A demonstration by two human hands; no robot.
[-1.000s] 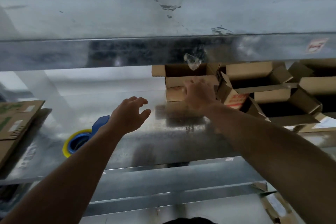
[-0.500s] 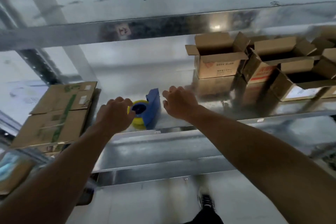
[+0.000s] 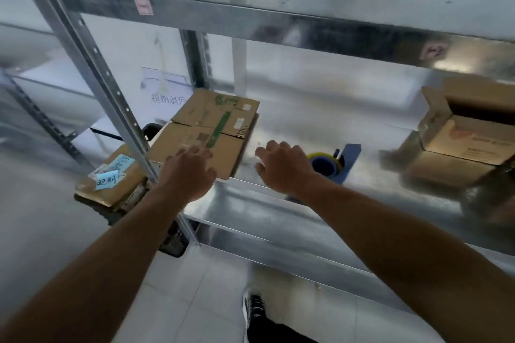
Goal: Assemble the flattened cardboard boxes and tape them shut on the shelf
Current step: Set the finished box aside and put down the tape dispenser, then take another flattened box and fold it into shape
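One hand (image 3: 186, 174) (left) at flattened cardboard (image 3: 211, 125)

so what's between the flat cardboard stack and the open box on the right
Head view: the right hand, then the blue tape dispenser, with bare shelf around them.

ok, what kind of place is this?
Likely a warehouse or parcel stockroom: galvanised steel racking, a stack of flattened brown cardboard boxes, an open assembled brown carton and a blue-and-yellow tape dispenser on it.
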